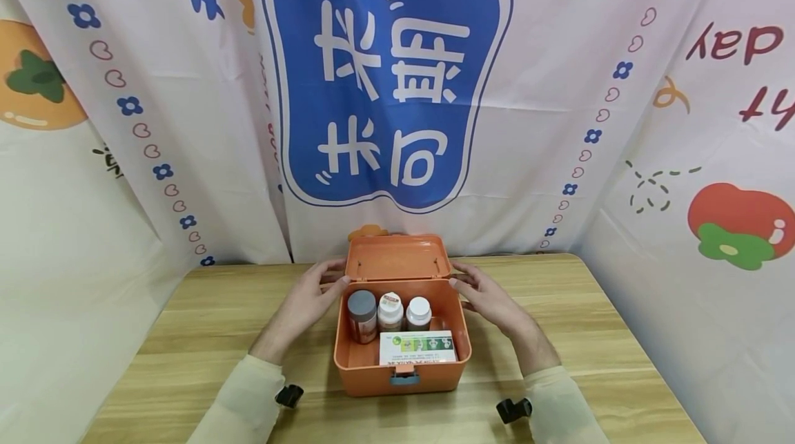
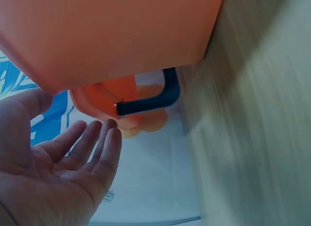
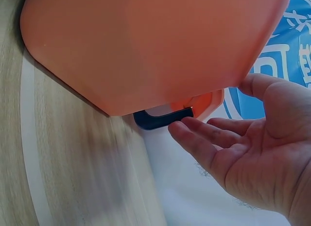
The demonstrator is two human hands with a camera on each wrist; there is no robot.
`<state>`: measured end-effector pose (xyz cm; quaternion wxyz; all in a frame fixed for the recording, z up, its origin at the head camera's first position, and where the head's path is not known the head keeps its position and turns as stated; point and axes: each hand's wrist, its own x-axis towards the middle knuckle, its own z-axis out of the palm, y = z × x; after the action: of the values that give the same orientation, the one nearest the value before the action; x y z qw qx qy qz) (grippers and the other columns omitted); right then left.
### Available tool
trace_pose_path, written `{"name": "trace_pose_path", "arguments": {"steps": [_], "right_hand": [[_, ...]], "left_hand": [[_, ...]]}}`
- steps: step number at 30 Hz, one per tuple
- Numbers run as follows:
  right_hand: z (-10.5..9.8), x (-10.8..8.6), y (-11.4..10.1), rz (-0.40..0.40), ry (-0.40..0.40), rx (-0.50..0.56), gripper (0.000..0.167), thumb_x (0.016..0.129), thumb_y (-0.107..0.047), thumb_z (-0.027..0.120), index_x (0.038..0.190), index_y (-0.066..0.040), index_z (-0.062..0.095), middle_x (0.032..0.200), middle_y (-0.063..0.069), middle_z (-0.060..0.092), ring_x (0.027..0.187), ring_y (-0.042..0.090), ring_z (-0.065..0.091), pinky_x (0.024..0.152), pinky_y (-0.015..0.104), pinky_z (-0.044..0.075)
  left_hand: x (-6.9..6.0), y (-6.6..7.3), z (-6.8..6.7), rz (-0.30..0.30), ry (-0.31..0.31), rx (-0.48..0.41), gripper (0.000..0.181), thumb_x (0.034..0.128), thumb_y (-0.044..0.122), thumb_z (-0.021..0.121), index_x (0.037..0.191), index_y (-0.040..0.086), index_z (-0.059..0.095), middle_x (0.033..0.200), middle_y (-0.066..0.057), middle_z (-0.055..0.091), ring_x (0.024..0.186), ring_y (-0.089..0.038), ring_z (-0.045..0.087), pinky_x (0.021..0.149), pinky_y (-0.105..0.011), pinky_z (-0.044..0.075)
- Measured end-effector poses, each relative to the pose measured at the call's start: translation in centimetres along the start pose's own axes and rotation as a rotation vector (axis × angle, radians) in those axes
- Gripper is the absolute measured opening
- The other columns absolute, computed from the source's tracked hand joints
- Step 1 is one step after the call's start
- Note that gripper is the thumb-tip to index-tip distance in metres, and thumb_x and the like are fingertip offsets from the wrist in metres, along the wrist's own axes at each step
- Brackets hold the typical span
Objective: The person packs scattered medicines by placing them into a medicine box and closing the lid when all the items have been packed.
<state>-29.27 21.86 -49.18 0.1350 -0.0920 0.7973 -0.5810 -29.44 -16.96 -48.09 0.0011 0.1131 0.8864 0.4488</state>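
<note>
An orange plastic box stands on the table, its lid swung back behind it. Inside are a grey-capped jar, two white-capped bottles, and a white and green carton in front of them. My left hand is at the box's rear left corner, thumb by the rim and fingers extended behind. At the rear right corner, my right hand lies in much the same way. Both wrist views show a dark handle on the lid; the right fingertips are close to it.
The wood-grain table extends on both sides of the box. Behind it hangs a white printed cloth with a blue panel, close to the lid. More printed cloth covers both sides.
</note>
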Motion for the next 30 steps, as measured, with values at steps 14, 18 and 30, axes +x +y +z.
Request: {"name": "trace_pose_path", "arguments": {"steps": [14, 18, 30], "right_hand": [[0.0, 1.5, 0.0, 0.022, -0.033, -0.023, 0.072, 0.123, -0.034, 0.051, 0.183, 0.002, 0.031, 0.187, 0.029, 0.041, 0.172, 0.05, 0.046, 0.136, 0.071, 0.047], [-0.1, 2.0, -0.3, 0.03, -0.043, -0.04, 0.072, 0.12, -0.031, 0.049, 0.183, 0.0, 0.034, 0.187, 0.027, 0.042, 0.173, 0.049, 0.045, 0.137, 0.072, 0.046], [-0.4, 2.7, -0.4, 0.042, -0.053, -0.044, 0.072, 0.114, -0.029, 0.054, 0.18, -0.004, 0.042, 0.187, 0.021, 0.045, 0.173, 0.044, 0.046, 0.14, 0.071, 0.042]], "left_hand": [[0.4, -1.5, 0.4, -0.071, -0.148, -0.066, 0.073, 0.1249, 0.047, 0.055, 0.18, 0.001, 0.043, 0.181, -0.03, 0.05, 0.164, -0.054, 0.056, 0.135, -0.073, 0.047], [0.6, -1.8, 0.5, -0.063, -0.172, -0.107, 0.072, 0.126, 0.043, 0.053, 0.181, -0.001, 0.038, 0.184, -0.031, 0.045, 0.168, -0.054, 0.05, 0.138, -0.071, 0.044], [0.7, -1.4, 0.4, -0.06, -0.162, -0.09, 0.068, 0.1253, 0.038, 0.054, 0.179, -0.001, 0.042, 0.181, -0.032, 0.049, 0.164, -0.053, 0.056, 0.136, -0.07, 0.047]]}}
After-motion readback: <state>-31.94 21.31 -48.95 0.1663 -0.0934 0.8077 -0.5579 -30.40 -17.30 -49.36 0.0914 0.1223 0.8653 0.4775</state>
